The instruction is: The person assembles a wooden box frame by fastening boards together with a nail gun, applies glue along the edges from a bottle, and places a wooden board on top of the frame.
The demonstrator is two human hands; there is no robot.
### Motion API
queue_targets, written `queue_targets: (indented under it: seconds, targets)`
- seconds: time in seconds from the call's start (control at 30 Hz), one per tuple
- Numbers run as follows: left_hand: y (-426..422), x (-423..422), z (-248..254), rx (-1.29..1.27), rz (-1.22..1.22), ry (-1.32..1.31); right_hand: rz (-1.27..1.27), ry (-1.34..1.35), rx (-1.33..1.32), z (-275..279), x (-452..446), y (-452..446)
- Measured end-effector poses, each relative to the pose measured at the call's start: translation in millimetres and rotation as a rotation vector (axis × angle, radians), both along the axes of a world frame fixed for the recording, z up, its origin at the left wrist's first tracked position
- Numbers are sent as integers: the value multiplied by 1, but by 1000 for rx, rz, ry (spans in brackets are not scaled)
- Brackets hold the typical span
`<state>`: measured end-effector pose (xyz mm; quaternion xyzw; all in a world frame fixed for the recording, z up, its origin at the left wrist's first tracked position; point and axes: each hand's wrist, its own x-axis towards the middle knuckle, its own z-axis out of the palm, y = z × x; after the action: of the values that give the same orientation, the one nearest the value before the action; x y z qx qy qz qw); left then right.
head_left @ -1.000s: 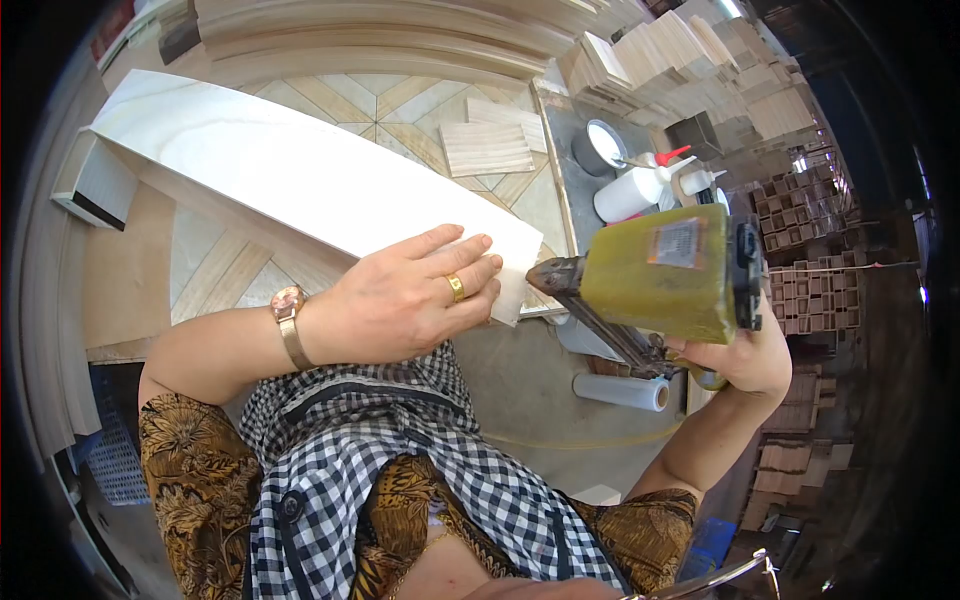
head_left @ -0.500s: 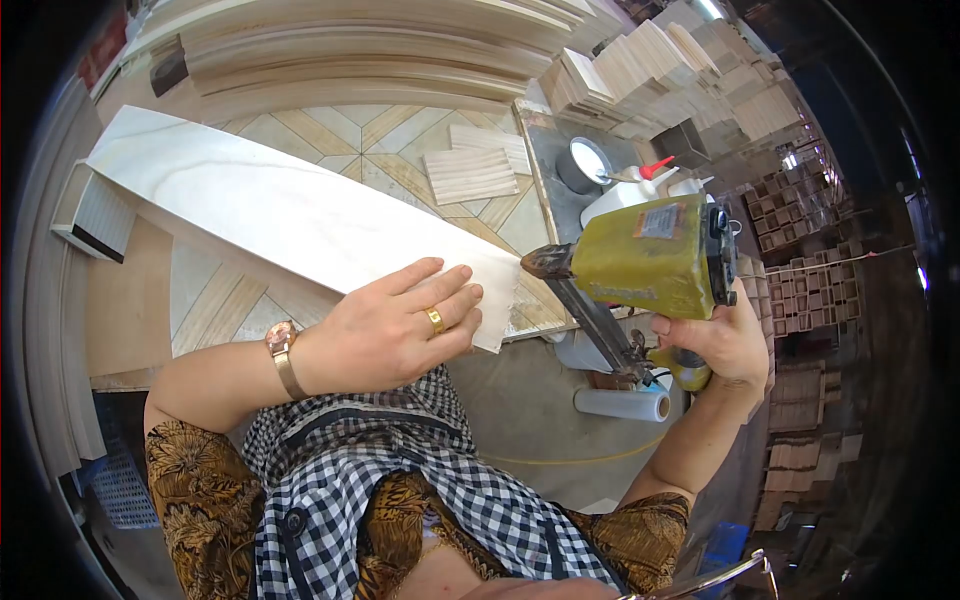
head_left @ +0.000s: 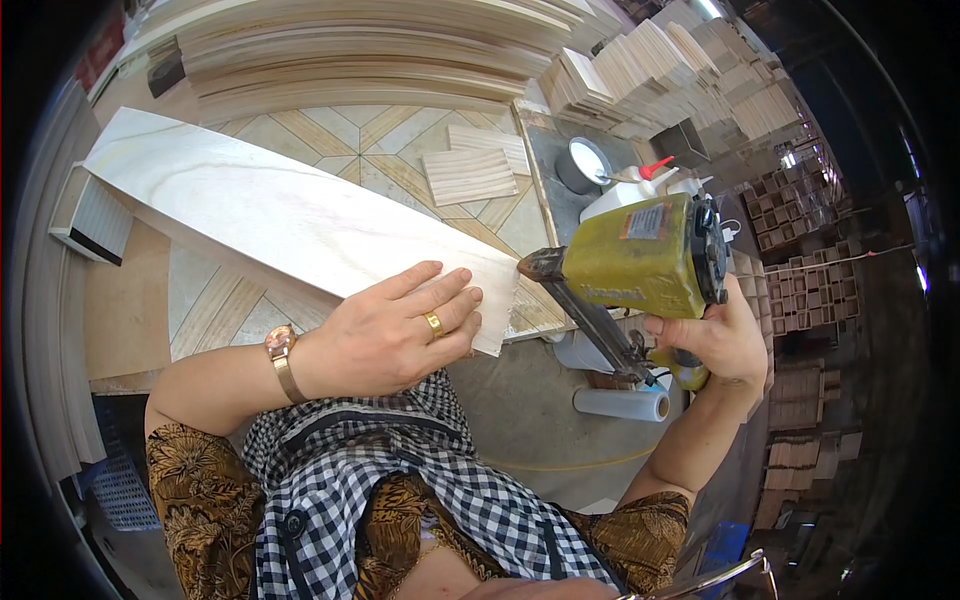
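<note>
A long pale wooden board (head_left: 270, 205) slants across the worktable, its right end near my body. My left hand (head_left: 395, 325), with a ring and a wristwatch, rests over this end; its fingers lie together on the top face and the thumb is hidden. My right hand (head_left: 720, 335) is closed round the handle of a yellow-green nail gun (head_left: 630, 265), held on its side. The gun's dark nose (head_left: 543, 263) is at the board's right end; whether it touches cannot be made out. A block-like wooden piece (head_left: 95, 215) stands at the board's left end.
Two small wooden slats (head_left: 470, 175) lie on the patterned tabletop (head_left: 385, 135). Beyond are stacked long boards (head_left: 370, 55). At the right stand a pot of white liquid (head_left: 583, 163), white bottles with a red nozzle (head_left: 655, 168) and a clear film roll (head_left: 622, 404).
The nail gun and my right hand have shifted slightly left, and the gun has tilted a little. My left hand and the board have hardly moved.
</note>
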<state>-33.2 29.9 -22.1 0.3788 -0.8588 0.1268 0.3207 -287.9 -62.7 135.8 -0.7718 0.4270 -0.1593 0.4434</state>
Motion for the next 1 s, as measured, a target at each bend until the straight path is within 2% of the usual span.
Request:
queue_targets:
  seconds: [0.17, 0.27, 0.47, 0.67, 0.87, 0.97, 1.0]
  targets:
    - [0, 0, 0, 0, -1, 5, 2, -27, -20, -1, 3, -1]
    - [0, 0, 0, -2, -1, 9, -61, 39, 68, 1, 3, -2]
    - [0, -2, -1, -31, -10, 57, -54, 187, -28, -1, 2, -7]
    - [-1, -3, 1, -36, -14, 48, -130, -162, 100, -9, -6, -1]
    - [6, 2, 3, 68, 33, -112, -181, -94, -41, -43, -29, -24]
    - [20, 14, 1, 54, 131, -241, -297, 173, -241, -70, -30, -37]
    - [26, 19, -2, 49, 187, -260, -278, 193, -383, -84, -33, -44]
